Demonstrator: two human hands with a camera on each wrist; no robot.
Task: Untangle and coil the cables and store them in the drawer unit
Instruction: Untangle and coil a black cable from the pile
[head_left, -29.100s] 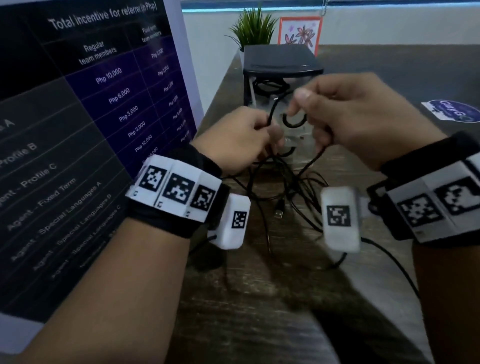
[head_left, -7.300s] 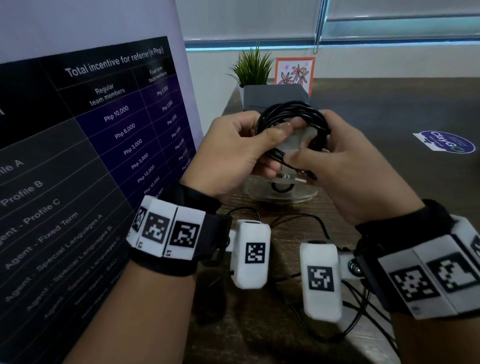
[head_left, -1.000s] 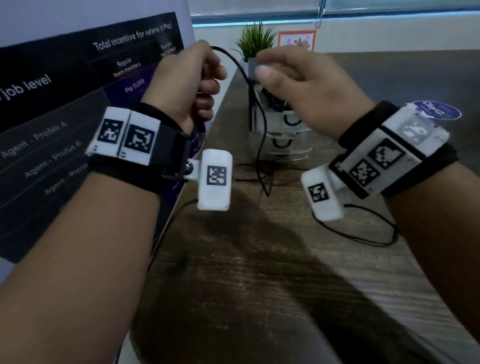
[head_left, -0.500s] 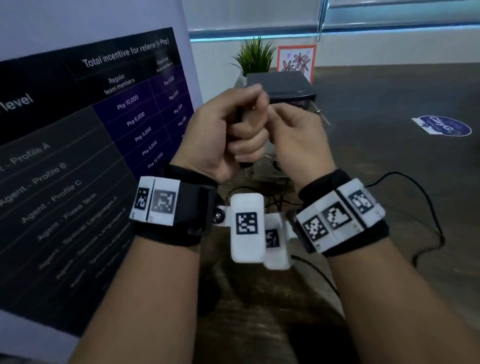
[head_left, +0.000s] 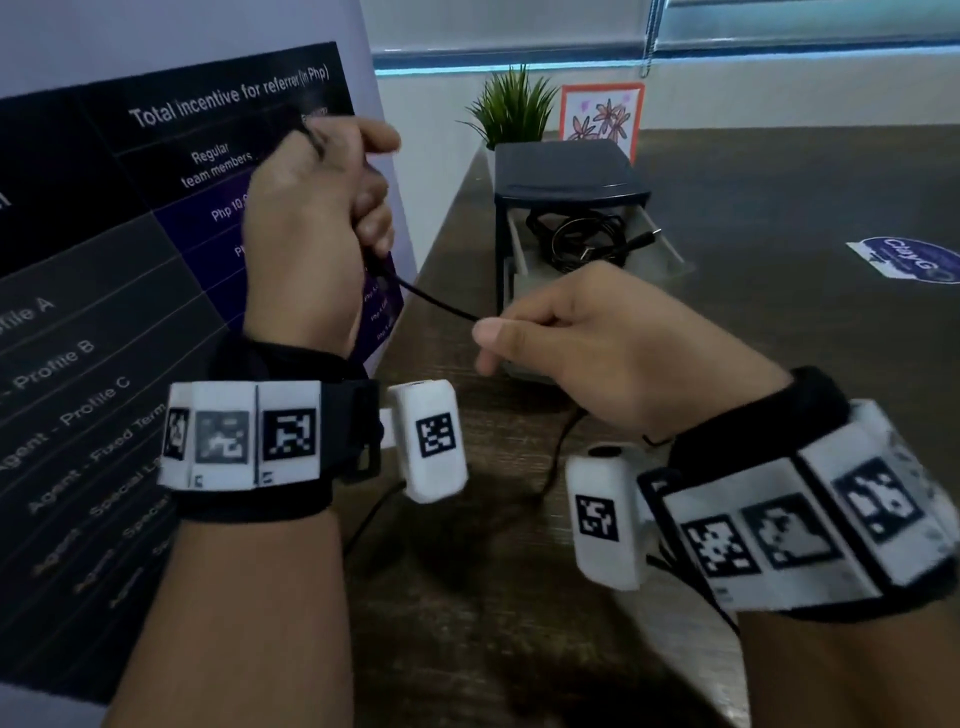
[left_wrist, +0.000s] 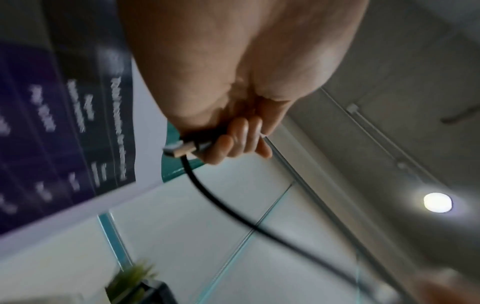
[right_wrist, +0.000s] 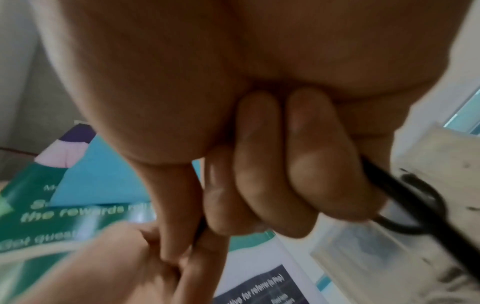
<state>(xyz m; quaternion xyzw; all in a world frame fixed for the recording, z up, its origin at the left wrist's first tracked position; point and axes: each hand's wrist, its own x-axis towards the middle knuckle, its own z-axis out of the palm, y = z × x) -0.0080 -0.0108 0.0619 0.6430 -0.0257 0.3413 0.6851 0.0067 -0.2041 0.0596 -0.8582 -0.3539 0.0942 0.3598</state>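
Note:
My left hand (head_left: 332, 208) is raised in a fist around one end of a thin black cable (head_left: 436, 301); the left wrist view shows its USB plug (left_wrist: 182, 150) sticking out from under the curled fingers (left_wrist: 239, 142). The cable runs taut down to my right hand (head_left: 519, 332), which pinches it between thumb and fingers (right_wrist: 259, 164), then drops to the table. Behind the hands stands the small drawer unit (head_left: 566, 171), its top drawer (head_left: 670, 249) pulled out with coiled black cables (head_left: 582, 239) inside.
A tall poster board (head_left: 156, 260) stands close on the left. A potted plant (head_left: 514, 109) and a framed flower picture (head_left: 600, 119) sit behind the drawer unit. A round blue sticker (head_left: 909, 260) lies on the dark wooden table (head_left: 779, 208) at right.
Half a second ago both hands were together in front of the drawer unit. Now the left hand has risen up and left, and the right has dropped lower, stretching the cable between them.

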